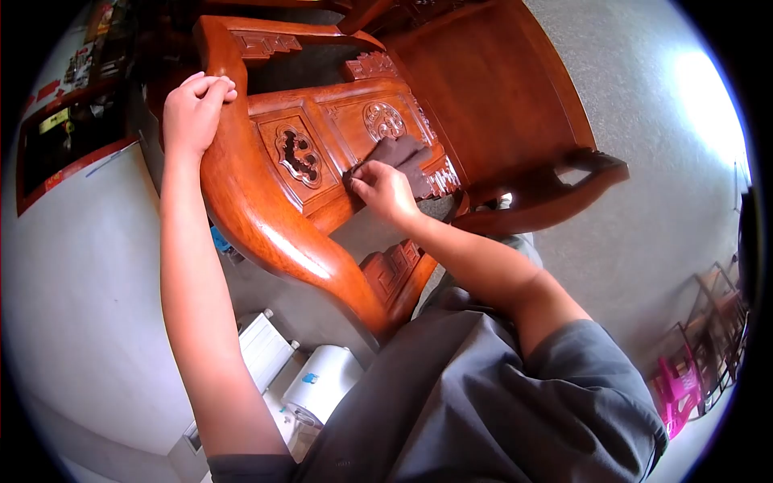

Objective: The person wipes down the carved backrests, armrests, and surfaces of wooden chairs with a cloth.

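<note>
A carved, reddish-brown wooden chair [250, 201] with a glossy finish fills the upper middle of the head view. My left hand [197, 109] rests on its thick curved top rail at the upper left, fingers bent over the wood. In my right hand [380, 187] is a dark brown cloth [405, 158], pinched between thumb and fingers. The cloth lies against the carved panel, just below a round openwork carving [384, 121] and beside the jagged carved edge. A second openwork carving [298, 155] shows between my two hands.
The broad wooden seat [499, 80] extends to the upper right, with a curved armrest [547, 209] below it. At lower left are a white cylindrical container [324, 382] and a white slatted object [264, 350]. A pink plastic stool [680, 390] stands far right.
</note>
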